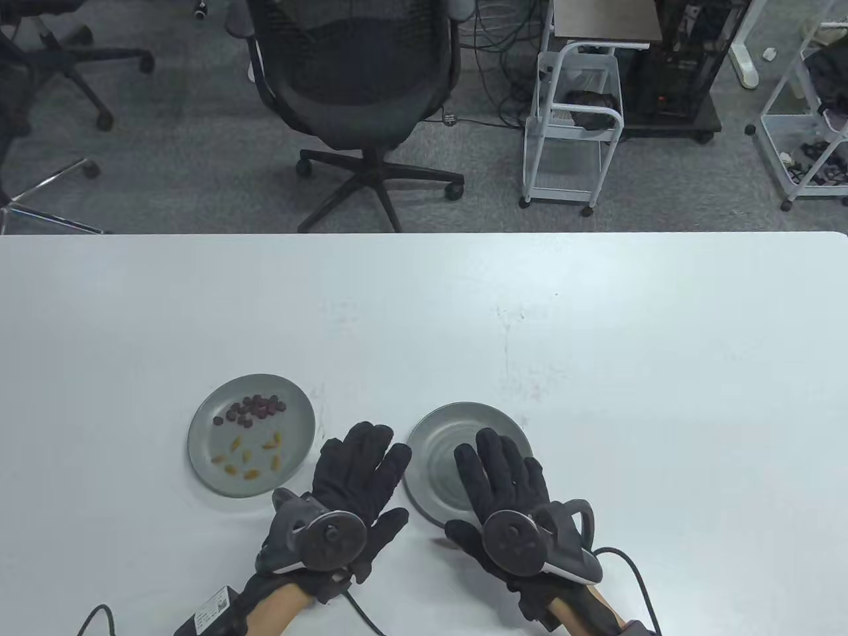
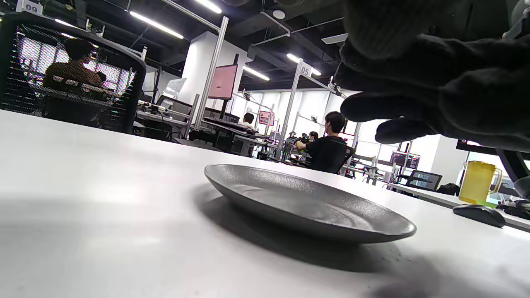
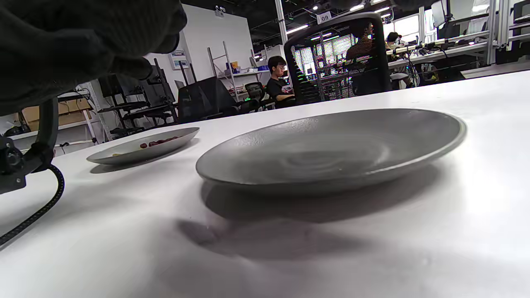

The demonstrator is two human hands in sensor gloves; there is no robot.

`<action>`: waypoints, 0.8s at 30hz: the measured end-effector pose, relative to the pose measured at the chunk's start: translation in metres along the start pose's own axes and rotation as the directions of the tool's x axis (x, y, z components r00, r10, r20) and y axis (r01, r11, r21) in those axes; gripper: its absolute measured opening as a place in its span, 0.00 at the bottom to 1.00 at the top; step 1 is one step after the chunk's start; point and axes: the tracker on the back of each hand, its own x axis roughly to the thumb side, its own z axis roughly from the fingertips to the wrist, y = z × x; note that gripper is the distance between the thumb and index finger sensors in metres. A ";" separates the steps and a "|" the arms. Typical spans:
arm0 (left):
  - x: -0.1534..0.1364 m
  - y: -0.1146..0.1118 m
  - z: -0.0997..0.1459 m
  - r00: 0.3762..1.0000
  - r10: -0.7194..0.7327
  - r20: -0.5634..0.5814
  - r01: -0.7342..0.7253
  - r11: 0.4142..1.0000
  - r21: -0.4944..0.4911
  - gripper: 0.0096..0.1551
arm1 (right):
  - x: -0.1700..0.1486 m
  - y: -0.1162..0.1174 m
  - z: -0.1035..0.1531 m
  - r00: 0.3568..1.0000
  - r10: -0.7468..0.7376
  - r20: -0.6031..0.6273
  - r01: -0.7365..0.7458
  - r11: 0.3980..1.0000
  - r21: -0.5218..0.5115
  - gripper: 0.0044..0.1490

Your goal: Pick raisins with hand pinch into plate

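Note:
A grey plate (image 1: 199,437) at the left holds several dark raisins (image 1: 255,407) and several yellow raisins (image 1: 248,457). An empty grey plate (image 1: 430,450) lies to its right; it also shows in the left wrist view (image 2: 306,207) and in the right wrist view (image 3: 331,149). My left hand (image 1: 361,464) lies flat and open on the table between the two plates, holding nothing. My right hand (image 1: 497,474) lies open with its fingers spread over the empty plate, holding nothing. The raisin plate shows small in the right wrist view (image 3: 143,149).
The white table (image 1: 596,344) stretches far beyond the plates. A black office chair (image 1: 358,99) and a white cart (image 1: 573,126) stand beyond the far edge. Cables (image 1: 623,563) trail from both wrists toward the near edge.

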 end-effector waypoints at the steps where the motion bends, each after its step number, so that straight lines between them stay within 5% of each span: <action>1: 0.000 0.000 0.000 1.000 -0.001 0.000 0.001 1.000 -0.001 0.52 | 0.000 0.000 0.000 1.000 -0.001 0.002 0.001 1.000 0.002 0.63; 18: 0.004 0.017 -0.002 1.000 -0.007 0.020 0.008 1.000 -0.015 0.48 | -0.004 0.006 -0.004 1.000 -0.019 -0.014 0.020 0.998 0.052 0.63; 22: -0.024 0.043 -0.010 0.999 0.027 -0.045 -0.029 0.998 -0.046 0.44 | -0.006 0.007 -0.005 1.000 -0.024 -0.015 0.025 0.997 0.068 0.62; 24: -0.061 0.061 -0.013 0.992 0.038 -0.122 -0.046 0.997 -0.063 0.43 | -0.008 0.008 -0.005 1.000 -0.029 -0.013 0.030 0.996 0.082 0.62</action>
